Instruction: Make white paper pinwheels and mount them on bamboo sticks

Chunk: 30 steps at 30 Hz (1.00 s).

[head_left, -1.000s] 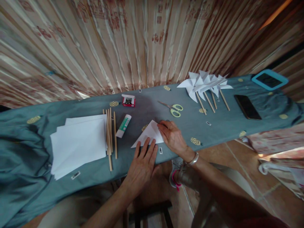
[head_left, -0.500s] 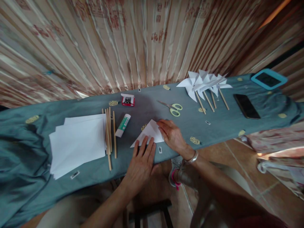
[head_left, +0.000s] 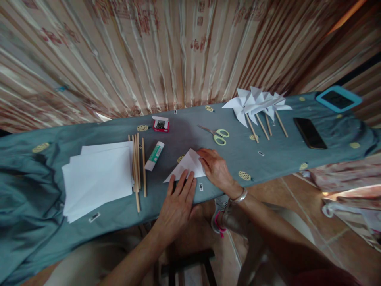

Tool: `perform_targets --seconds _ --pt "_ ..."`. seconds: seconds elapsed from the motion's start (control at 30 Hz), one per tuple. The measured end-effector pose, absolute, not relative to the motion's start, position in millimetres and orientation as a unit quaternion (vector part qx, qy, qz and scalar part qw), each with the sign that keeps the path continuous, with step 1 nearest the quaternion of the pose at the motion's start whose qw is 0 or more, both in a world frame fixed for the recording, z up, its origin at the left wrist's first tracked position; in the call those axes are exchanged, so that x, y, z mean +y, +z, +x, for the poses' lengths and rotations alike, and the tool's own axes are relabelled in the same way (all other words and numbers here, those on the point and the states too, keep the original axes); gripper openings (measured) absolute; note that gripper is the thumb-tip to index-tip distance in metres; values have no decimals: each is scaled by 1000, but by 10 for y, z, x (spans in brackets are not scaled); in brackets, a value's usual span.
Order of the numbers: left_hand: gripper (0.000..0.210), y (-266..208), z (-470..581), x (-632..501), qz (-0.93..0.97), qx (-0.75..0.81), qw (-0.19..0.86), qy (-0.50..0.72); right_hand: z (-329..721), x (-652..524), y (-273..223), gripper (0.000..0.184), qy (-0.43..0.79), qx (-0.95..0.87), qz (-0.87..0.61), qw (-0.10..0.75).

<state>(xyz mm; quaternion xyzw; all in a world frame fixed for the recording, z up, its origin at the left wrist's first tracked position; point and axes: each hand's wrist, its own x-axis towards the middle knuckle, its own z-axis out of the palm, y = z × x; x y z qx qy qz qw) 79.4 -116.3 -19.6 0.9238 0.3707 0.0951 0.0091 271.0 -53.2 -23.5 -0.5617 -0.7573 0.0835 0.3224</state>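
A white sheet of paper [head_left: 190, 162], folded into a triangle, lies on the cloth-covered table in front of me. My left hand [head_left: 177, 201] rests on its lower edge with fingers stretched out flat. At the paper's right side, my right hand [head_left: 218, 170] has its fingers curled together on the corner, which they hide. Beyond the paper lie green-handled scissors [head_left: 218, 136]. A glue stick [head_left: 154, 156] is to its left, beside several thin wooden sticks [head_left: 144, 167].
White paper sheets [head_left: 98, 178] are stacked at the left. Behind the glue stick stands a small open red box [head_left: 161, 125]. Several paper pinwheels [head_left: 253, 104] on sticks lie at the back right, near a black phone [head_left: 310, 133] and a blue-framed device [head_left: 338, 98].
Both hands stay on the folded paper with almost no movement. The whole view has shifted very slightly.
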Motion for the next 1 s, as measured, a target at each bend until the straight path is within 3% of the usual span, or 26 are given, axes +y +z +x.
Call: perform_targets --seconds 1.0 --pt "62 -190 788 -1155 923 373 43 90 2688 -536 -237 30 67 -757 -574 306"
